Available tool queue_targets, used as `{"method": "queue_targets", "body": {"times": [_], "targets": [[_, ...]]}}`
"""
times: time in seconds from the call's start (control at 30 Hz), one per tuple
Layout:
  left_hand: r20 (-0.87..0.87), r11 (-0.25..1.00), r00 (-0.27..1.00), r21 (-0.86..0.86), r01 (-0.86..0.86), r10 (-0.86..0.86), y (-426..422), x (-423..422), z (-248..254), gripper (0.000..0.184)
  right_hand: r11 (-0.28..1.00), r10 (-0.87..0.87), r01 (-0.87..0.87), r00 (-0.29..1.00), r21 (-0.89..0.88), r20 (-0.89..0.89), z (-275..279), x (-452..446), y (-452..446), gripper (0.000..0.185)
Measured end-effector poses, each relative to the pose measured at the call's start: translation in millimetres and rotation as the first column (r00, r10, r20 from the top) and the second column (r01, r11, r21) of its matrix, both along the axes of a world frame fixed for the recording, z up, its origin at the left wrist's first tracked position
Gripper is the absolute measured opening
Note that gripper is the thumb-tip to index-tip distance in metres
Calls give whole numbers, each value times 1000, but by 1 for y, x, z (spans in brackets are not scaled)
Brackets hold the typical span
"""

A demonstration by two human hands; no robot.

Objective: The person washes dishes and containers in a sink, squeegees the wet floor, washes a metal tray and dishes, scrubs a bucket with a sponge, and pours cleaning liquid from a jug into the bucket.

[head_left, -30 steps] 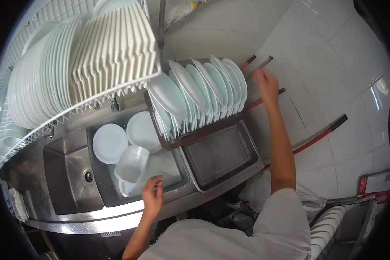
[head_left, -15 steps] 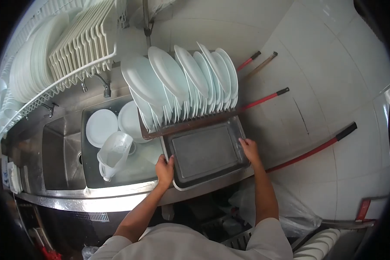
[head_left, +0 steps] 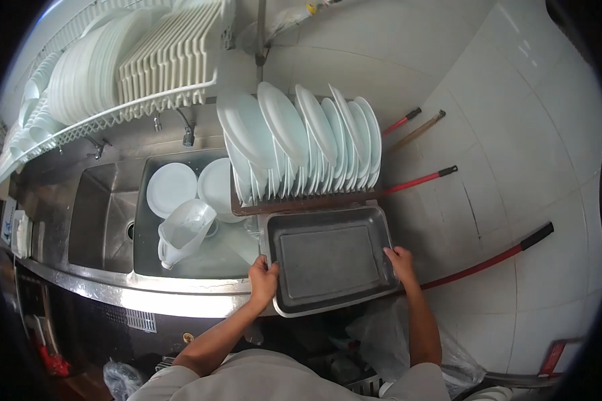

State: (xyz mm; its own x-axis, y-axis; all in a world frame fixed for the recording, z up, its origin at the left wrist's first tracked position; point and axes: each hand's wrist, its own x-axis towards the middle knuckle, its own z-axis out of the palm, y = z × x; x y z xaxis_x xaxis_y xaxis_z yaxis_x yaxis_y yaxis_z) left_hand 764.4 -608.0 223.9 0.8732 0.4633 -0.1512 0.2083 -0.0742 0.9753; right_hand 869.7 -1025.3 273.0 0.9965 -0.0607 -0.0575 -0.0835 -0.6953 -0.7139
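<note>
A rectangular dark metal baking pan (head_left: pixel 331 262) is held level at the counter's front edge, with nothing in it. My left hand (head_left: pixel 263 281) grips its left rim, thumb on top. On the opposite short side, my right hand (head_left: pixel 400 262) has its fingers closed around the rim. Just behind the pan stands a brown dish rack (head_left: pixel 301 202) full of upright white plates (head_left: pixel 308 134). Left of the pan, in a water-filled sink (head_left: pixel 237 257), lie a white jug (head_left: pixel 186 230) and round white plates (head_left: pixel 172 190).
A second metal sink (head_left: pixel 100 217) is at the left, beneath taps (head_left: pixel 188 136). Above hangs a white wire shelf (head_left: pixel 134 107) with stacked dishes. Red-handled poles (head_left: pixel 488 264) lean at the right by the tiled wall. A clear plastic bag (head_left: pixel 381 327) hangs below the counter.
Both hands have drawn the pan toward my body, away from the dish rack; more of its far rim shows. My view has shifted a little left.
</note>
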Motion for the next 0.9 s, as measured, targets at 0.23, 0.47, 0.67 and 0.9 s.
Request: {"method": "queue_targets", "body": {"times": [0.23, 0.47, 0.67, 0.9], "targets": [[51, 967, 995, -239, 91, -81, -1, -9, 96, 25, 995, -92, 97, 985, 26, -145, 103, -16, -4, 49], [130, 959, 983, -236, 156, -127, 30, 17, 219, 27, 1000, -24, 22, 989, -16, -149, 217, 18, 12, 39], [226, 885, 960, -395, 246, -166, 71, 64, 290, 16, 994, 108, -109, 992, -16, -59, 305, 81, 39, 39], [277, 866, 949, -426, 263, -152, 101, 109, 343, 13, 977, 154, -165, 984, -134, -89, 359, 146, 71, 59]]}}
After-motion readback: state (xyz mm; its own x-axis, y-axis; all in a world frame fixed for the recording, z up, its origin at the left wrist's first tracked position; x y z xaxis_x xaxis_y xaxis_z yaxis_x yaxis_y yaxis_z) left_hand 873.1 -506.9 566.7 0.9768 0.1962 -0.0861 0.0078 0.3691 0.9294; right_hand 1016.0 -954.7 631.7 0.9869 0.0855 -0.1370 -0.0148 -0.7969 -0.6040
